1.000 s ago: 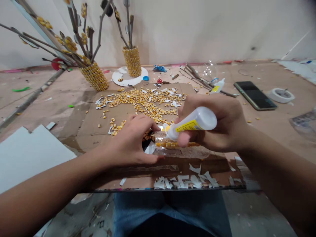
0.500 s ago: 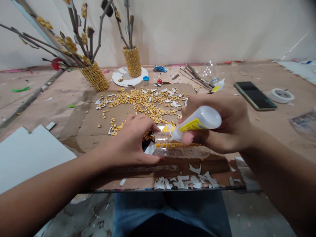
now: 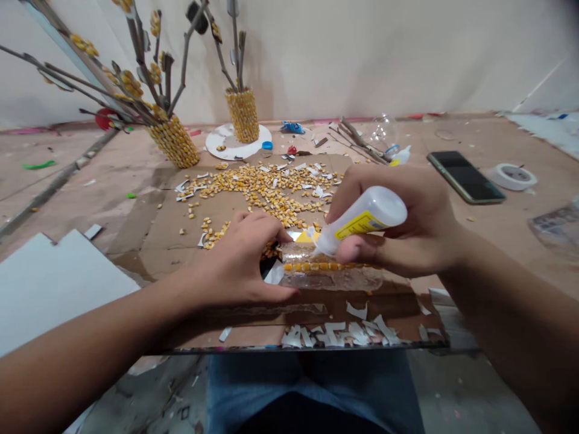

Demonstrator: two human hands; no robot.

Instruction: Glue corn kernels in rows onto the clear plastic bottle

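A clear plastic bottle (image 3: pixel 335 278) lies on its side on the cardboard, with a single row of corn kernels (image 3: pixel 312 266) stuck along it. My left hand (image 3: pixel 246 259) grips its left end between thumb and fingers. In my right hand (image 3: pixel 398 223) is a tilted white glue bottle (image 3: pixel 368 217) with a yellow label, its nozzle pointing down at the clear plastic just above the kernel row. Loose corn kernels (image 3: pixel 275 190) mixed with white paper scraps spread behind both hands.
Two kernel-covered vases (image 3: pixel 173 141) with twigs stand at the back left, one on a white disc (image 3: pixel 217 144). To the right lie a phone (image 3: pixel 465 176) and a tape roll (image 3: pixel 513 176). Torn paper strips (image 3: pixel 344 333) line the front edge; white board (image 3: pixel 58 289) lies at left.
The glue bottle's nozzle has shifted slightly to the right along the clear bottle, the right hand moving with it. My left hand keeps its hold.
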